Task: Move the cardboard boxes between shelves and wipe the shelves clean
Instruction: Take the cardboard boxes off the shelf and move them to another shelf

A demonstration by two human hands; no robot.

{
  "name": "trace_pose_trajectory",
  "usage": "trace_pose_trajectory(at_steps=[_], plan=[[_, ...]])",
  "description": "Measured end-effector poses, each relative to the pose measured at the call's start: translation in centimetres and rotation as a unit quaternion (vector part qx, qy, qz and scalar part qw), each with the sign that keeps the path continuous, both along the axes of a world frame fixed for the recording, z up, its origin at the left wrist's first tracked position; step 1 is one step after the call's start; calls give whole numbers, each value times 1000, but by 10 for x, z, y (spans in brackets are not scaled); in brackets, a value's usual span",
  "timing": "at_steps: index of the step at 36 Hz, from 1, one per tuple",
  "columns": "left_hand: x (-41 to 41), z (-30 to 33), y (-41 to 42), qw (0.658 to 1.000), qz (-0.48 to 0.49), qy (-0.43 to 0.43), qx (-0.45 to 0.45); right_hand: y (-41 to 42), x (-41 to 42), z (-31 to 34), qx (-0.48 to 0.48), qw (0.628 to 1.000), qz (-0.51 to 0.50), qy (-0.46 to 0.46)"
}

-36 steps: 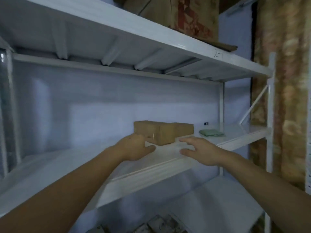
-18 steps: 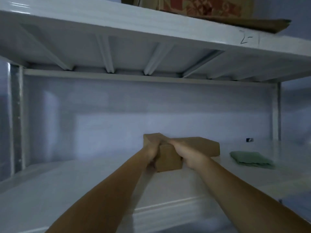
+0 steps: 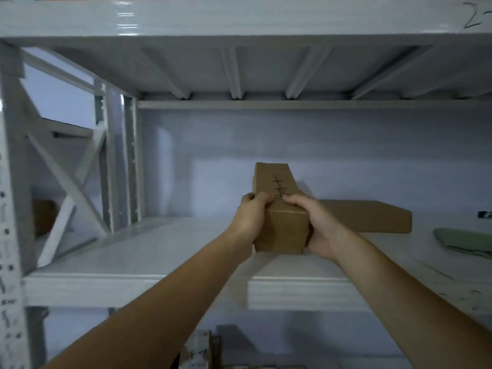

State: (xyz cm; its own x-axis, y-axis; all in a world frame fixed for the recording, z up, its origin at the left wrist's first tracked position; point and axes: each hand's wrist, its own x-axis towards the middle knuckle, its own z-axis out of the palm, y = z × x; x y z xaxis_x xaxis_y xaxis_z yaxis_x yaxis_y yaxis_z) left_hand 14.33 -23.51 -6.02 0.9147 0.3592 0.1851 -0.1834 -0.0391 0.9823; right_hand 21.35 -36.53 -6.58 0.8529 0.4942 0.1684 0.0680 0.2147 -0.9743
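Both hands now grip small box (image 3: pixel 279 217): left hand (image 3: pixel 249 217) and right hand (image 3: pixel 318 227) wrap its near end. Box tipped up off shelf (image 3: pixel 138 262), vs flat 0.5 s ago. Lift underway; flat box (image 3: pixel 372 217) behind, cloth (image 3: pixel 463 239) far right.

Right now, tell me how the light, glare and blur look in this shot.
Head view: dim, bluish light; a glare streak on the upper shelf beam; wide-angle bending of the left upright; the held cardboard box is fairly sharp, its scrawl unreadable; the green cloth at right is soft; both hands cast a shadow on the shelf front.
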Motion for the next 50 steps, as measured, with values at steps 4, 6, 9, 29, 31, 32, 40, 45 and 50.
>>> trace_pose_trajectory(at_steps=[4,6,9,29,31,32,40,45,50], plan=[[-63,-5,24,999,-11,-40,-8,29,-70,-19,37,998,14,-54],[-100,-8,36,998,-8,-55,4,42,-106,-24,43,996,30,-70],[-156,-14,54,997,3,-73,6,62,-160,-26,61,994,48,-79],[-503,-83,224,979,160,-122,-18,258,-482,-85,88,977,139,-137],[-520,-87,242,975,187,-118,-25,279,-497,-86,87,975,155,-130],[-527,-88,252,973,197,-116,-28,290,-503,-87,80,975,162,-131],[-552,-96,337,965,235,-110,-27,386,-525,-95,71,973,191,-111],[-530,-96,389,968,233,-83,-39,437,-507,-99,68,981,157,-94],[-479,-84,429,977,198,-66,-43,466,-468,-87,47,993,89,-57]])
